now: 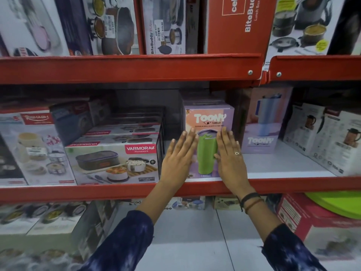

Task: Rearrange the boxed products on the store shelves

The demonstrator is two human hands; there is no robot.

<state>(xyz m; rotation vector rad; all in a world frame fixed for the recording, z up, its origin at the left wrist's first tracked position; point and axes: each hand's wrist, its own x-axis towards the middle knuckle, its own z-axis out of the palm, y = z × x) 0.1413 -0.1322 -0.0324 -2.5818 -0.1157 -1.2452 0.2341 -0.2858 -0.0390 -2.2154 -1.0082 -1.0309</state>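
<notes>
A tall lilac and peach Toony tumbler box (209, 122), printed with a green tumbler, stands upright at the front of the middle shelf (117, 190). My left hand (178, 157) lies flat against the left part of its front face, fingers straight and together. My right hand (230, 155), wearing a ring, lies flat against the right part of that face. Neither hand wraps around the box. A second Toony box (261, 122) with a blue tumbler stands further back on the right.
Stacked Varmora lunch box cartons (113, 163) sit just left of my left hand, with a narrow gap between. Kettle boxes (330, 137) stand at the far right. BiteBuddy boxes (238, 24) fill the upper shelf. More cartons and a green lid (340, 204) lie below.
</notes>
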